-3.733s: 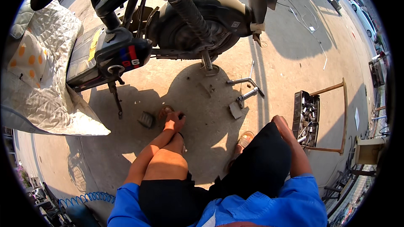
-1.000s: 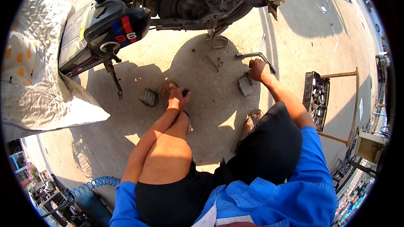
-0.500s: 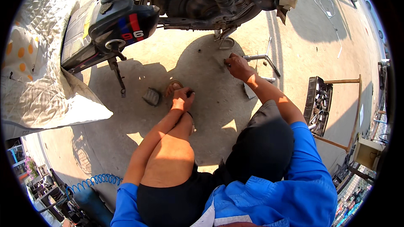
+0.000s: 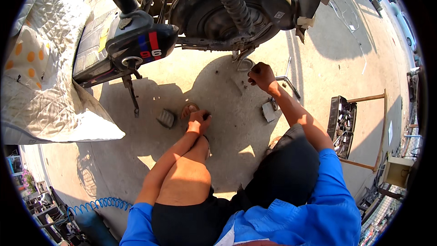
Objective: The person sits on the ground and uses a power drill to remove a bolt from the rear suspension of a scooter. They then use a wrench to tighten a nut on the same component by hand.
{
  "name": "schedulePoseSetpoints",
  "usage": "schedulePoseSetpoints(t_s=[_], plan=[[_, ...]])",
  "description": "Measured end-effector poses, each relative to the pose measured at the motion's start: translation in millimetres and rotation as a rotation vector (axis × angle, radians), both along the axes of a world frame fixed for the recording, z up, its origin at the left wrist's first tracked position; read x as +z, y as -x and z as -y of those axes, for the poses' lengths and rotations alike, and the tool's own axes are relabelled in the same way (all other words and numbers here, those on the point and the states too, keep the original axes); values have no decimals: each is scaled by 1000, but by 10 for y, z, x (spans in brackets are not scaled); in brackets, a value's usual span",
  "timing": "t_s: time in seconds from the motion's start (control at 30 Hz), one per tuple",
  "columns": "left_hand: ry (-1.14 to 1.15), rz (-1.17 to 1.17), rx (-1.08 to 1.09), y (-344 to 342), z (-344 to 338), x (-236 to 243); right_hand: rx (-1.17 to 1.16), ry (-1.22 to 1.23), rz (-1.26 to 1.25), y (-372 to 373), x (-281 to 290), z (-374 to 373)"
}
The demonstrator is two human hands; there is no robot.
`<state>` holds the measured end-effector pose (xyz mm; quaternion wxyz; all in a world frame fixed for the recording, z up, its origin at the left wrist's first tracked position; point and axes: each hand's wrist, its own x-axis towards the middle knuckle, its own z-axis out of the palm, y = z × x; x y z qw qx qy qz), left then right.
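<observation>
My right hand (image 4: 263, 77) is held above the concrete, close to the base of a motorcycle (image 4: 145, 45) and its wheel (image 4: 182, 13). Its fingers are curled together, and whatever they hold is hidden. Partly behind that hand, a bar-handled metal wrench (image 4: 293, 89) lies on the ground. Beside my left foot, my left hand (image 4: 198, 122) rests at the end of my lower left leg, fingers closed; a dark spot shows at the fingertips, too small to name. A ridged grey block (image 4: 166, 118) sits to the left of that foot.
A black tray (image 4: 341, 127) full of tools and small parts stands at right beside a wooden frame (image 4: 387, 123). A pale block (image 4: 268, 112) lies near my right foot. At left, a quilted white cover (image 4: 50, 86) drapes down; a blue coiled hose (image 4: 100, 203) lies lower left.
The whole view has shifted, so the scene sits lower. My right hand has moved slightly towards the motorcycle and now covers one end of the wrench. The left hand stays by the foot.
</observation>
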<state>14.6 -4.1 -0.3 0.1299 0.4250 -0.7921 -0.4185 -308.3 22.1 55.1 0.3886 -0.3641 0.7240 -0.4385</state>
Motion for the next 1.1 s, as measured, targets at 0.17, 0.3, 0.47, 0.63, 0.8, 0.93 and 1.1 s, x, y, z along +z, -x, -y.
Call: schedulePoseSetpoints(t_s=[0.17,0.3,0.47,0.63,0.8,0.93,1.1], plan=[[46,25,-8,-27,15,-56,-30,69,112,214,488,66],[-69,4,9,-36,22,-177,-224,84,213,746,553,-66],[-93,-29,39,-6,3,-140,-184,-229,48,1082,163,-580],[-130,-2,34,22,8,-249,271,-472,-385,1129,-697,-1320],[-105,22,41,-31,15,-181,245,-529,-591,414,-506,-1461],[-89,43,19,14,23,-157,79,-527,-618,262,-578,-1520],[-71,44,13,27,18,-87,85,-436,-676,193,-631,-1545]])
